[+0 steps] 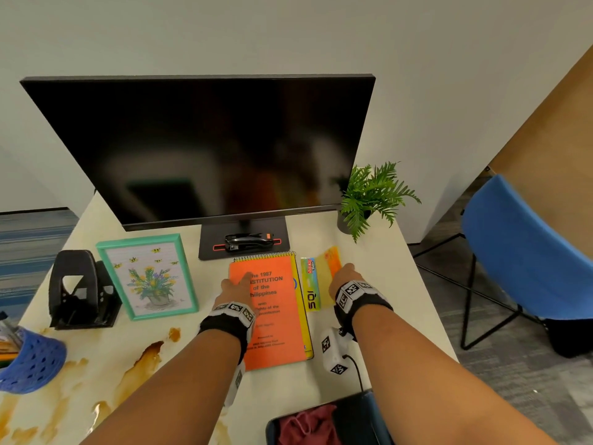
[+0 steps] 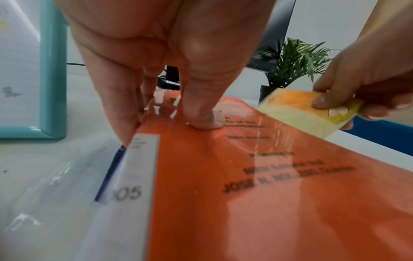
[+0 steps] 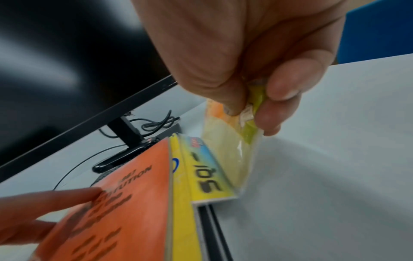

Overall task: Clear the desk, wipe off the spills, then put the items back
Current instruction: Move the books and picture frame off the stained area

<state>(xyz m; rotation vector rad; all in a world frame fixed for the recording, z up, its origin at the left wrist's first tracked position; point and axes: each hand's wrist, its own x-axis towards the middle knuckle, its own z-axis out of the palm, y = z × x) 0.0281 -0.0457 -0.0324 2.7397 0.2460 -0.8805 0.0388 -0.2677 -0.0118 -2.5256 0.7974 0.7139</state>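
Note:
An orange booklet (image 1: pixel 269 316) (image 2: pixel 245 194) (image 3: pixel 116 203) lies on a yellow spiral notebook (image 1: pixel 304 319) in front of the monitor stand. My left hand (image 1: pixel 236 285) (image 2: pixel 167 131) grips the booklet's left edge, thumb on the cover and fingers down along the side. Just to the right is a pack of sticky notes (image 1: pixel 316 284) (image 2: pixel 297 109) (image 3: pixel 214 164). My right hand (image 1: pixel 345 273) (image 3: pixel 252 113) pinches its far right corner, which is tilted up off the desk (image 1: pixel 378 268). Brown spills (image 1: pixel 141 364) stain the desk's near left part.
A monitor (image 1: pixel 205 149) stands at the back with a black stapler (image 1: pixel 248 242) on its base. A teal picture frame (image 1: pixel 147 277), a black hole punch (image 1: pixel 80 290) and a blue basket (image 1: pixel 32 361) are left. A plant (image 1: pixel 369 200) is back right, a red cloth (image 1: pixel 305 425) near me, a blue chair (image 1: pixel 526 245) beside the desk.

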